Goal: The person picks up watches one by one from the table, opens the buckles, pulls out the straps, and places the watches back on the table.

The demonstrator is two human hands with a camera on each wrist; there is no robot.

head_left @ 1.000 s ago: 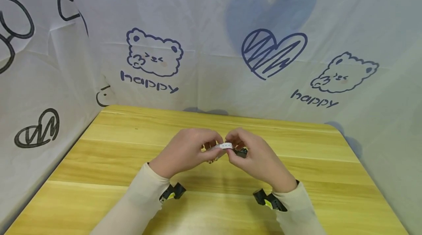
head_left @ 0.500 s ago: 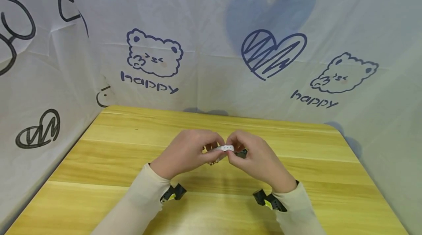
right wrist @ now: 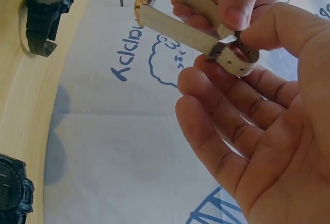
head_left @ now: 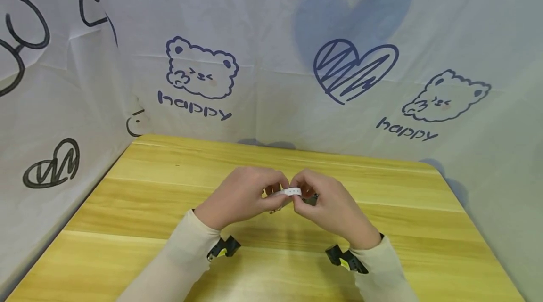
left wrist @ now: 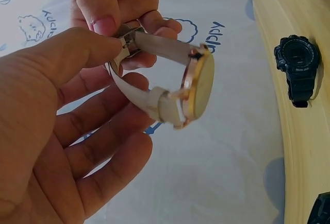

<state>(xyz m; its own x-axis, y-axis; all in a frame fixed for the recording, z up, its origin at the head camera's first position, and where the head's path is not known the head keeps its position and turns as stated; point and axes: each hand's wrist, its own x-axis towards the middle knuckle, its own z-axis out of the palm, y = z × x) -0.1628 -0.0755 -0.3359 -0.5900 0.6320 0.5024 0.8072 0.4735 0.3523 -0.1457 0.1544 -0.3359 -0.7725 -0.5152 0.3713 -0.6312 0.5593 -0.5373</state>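
Observation:
A wristwatch with a pale strap (right wrist: 180, 33) and a rose-gold case (left wrist: 200, 85) is held up in front of me by both hands. My left hand (head_left: 246, 196) pinches the strap near the buckle (left wrist: 133, 41) between thumb and index finger, its other fingers loosely bent beneath. From the other side, my right hand (head_left: 324, 203) pinches the looped strap end, which has small holes and shows as a white band (head_left: 292, 191) in the head view. The gold case hangs on the far side, mostly hidden behind the left thumb in the head view.
Two black digital watches lie on the wooden table (head_left: 169, 255) beyond the hands: one (right wrist: 49, 0) seen whole and another (right wrist: 10, 188) cut off by the frame edge. A white cloth (head_left: 263, 94) with printed bears and hearts hangs behind the table.
The white strap end has dipped slightly and shifted a little right, and the right hand has lowered slightly with it. Both hands keep their pinch on the watch strap.

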